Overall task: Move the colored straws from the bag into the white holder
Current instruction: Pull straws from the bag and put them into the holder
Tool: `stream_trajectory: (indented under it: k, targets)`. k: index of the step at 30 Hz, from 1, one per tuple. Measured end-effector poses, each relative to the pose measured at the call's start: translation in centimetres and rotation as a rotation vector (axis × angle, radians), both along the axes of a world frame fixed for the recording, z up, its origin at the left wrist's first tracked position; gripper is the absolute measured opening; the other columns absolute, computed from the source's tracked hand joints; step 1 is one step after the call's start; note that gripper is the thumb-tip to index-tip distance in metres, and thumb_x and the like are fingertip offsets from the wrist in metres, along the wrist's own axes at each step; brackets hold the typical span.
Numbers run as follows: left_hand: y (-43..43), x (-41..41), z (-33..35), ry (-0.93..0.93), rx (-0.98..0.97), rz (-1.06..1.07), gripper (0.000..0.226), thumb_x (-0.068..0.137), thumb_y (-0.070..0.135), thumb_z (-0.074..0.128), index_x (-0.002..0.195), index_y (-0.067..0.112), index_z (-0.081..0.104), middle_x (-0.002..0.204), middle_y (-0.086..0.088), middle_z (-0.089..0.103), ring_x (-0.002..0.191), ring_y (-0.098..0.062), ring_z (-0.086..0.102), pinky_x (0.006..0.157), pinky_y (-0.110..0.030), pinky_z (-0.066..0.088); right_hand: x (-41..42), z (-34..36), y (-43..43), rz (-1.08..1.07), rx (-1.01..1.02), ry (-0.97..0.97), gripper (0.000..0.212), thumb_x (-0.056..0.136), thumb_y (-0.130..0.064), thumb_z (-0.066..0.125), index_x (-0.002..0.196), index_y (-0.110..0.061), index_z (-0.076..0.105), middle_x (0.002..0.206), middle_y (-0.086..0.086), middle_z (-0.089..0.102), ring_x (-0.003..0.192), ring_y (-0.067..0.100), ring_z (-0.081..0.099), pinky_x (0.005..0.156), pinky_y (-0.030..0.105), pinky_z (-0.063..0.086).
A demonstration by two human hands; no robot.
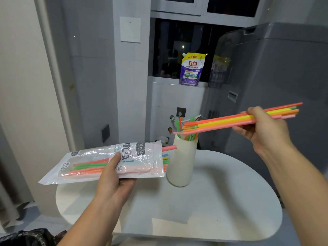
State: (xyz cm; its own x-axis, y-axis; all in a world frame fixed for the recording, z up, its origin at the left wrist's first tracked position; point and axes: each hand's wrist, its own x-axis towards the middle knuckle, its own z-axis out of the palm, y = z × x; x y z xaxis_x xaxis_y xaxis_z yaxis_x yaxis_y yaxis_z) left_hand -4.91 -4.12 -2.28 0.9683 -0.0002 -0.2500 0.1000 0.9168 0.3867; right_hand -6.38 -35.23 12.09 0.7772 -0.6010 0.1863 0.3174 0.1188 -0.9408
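My left hand [113, 176] grips a clear plastic bag [85, 164] held flat above the table's left side. Several colored straws remain inside, and their ends [167, 153] stick out of the bag's open right end, close to the white holder [182, 162]. The holder is a tall white vase standing on the table with several green and orange straws [188, 134] in its mouth. My right hand [266, 128] holds a bundle of pink, yellow, orange and green straws [221, 121] nearly level, with the bundle's left tips just above the holder's mouth.
The round white table [213, 201] carries the holder. A grey washing machine [275, 77] stands close at the right. A purple detergent pouch [192, 70] rests on the window sill behind. A black trash bag [26, 237] lies at bottom left.
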Motion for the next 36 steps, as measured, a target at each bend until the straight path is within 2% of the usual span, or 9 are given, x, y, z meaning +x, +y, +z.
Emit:
stream_trajectory:
  k: [7, 15, 20, 26, 28, 32, 36]
  targets:
    - [-1.8, -0.6, -0.2, -0.005, 0.03, -0.044, 0.011, 0.098, 0.012, 0.064, 0.105, 0.012, 0.073, 0.094, -0.007, 0.083, 0.08, -0.025, 0.081, 0.054, -0.053, 0.062, 0.5, 1.8, -0.1, -0.029, -0.178, 0.02, 0.011, 0.085, -0.014, 0.066, 0.077, -0.008, 0.069, 0.056, -0.003, 0.073, 0.059, 0.019, 0.075, 0.048, 0.026, 0.058]
    - [-1.8, -0.8, -0.3, 0.006, 0.035, -0.053, 0.015, 0.097, 0.012, 0.065, 0.11, 0.011, 0.073, 0.102, -0.01, 0.082, 0.085, -0.026, 0.081, 0.055, -0.048, 0.063, 1.8, 2.4, 0.9, -0.019, -0.299, 0.087, 0.008, 0.089, -0.017, 0.067, 0.084, -0.011, 0.068, 0.079, 0.007, 0.075, 0.06, 0.019, 0.076, 0.046, 0.025, 0.057]
    - [-1.5, -0.8, -0.2, 0.007, 0.032, -0.039, 0.015, 0.097, 0.012, 0.066, 0.109, 0.012, 0.074, 0.102, -0.008, 0.083, 0.086, -0.025, 0.081, 0.058, -0.05, 0.064, 1.8, 3.3, 0.9, -0.064, -0.324, 0.076, 0.008, 0.089, -0.02, 0.068, 0.083, -0.016, 0.065, 0.08, 0.005, 0.074, 0.057, 0.016, 0.075, 0.043, 0.023, 0.055]
    - [-1.5, -0.7, -0.1, 0.008, 0.026, -0.03, 0.018, 0.097, 0.011, 0.066, 0.113, 0.012, 0.073, 0.101, -0.008, 0.083, 0.084, -0.023, 0.081, 0.055, -0.043, 0.063, 2.0, 3.6, 1.1, -0.075, -0.363, 0.06, 0.007, 0.089, -0.02, 0.068, 0.085, -0.017, 0.063, 0.083, 0.006, 0.074, 0.057, 0.016, 0.075, 0.043, 0.024, 0.056]
    - [-1.5, -0.7, -0.2, 0.007, 0.032, -0.026, 0.02, 0.096, 0.011, 0.066, 0.115, 0.012, 0.072, 0.103, -0.008, 0.083, 0.085, -0.023, 0.081, 0.056, -0.043, 0.063, 2.2, 3.4, 1.4, -0.067, -0.381, 0.069, 0.008, 0.089, -0.021, 0.069, 0.089, -0.015, 0.063, 0.084, 0.006, 0.074, 0.056, 0.015, 0.075, 0.042, 0.024, 0.055]
    - [-1.5, -0.7, -0.2, 0.004, 0.041, -0.024, 0.021, 0.096, 0.011, 0.067, 0.116, 0.011, 0.072, 0.104, -0.009, 0.082, 0.088, -0.024, 0.081, 0.058, -0.045, 0.064, 2.8, 3.1, 2.0, -0.032, -0.432, 0.121, 0.023, 0.09, -0.026, 0.07, 0.107, -0.01, 0.065, 0.087, 0.007, 0.074, 0.058, 0.014, 0.075, 0.044, 0.025, 0.057]
    - [-1.5, -0.8, -0.3, 0.001, 0.052, -0.014, 0.021, 0.096, 0.011, 0.067, 0.117, 0.011, 0.072, 0.104, -0.008, 0.082, 0.088, -0.024, 0.081, 0.059, -0.044, 0.065, 3.7, 3.2, 2.8, 0.0, -0.51, 0.174, 0.025, 0.091, -0.028, 0.069, 0.108, -0.011, 0.065, 0.092, 0.008, 0.073, 0.061, 0.02, 0.076, 0.048, 0.029, 0.06]
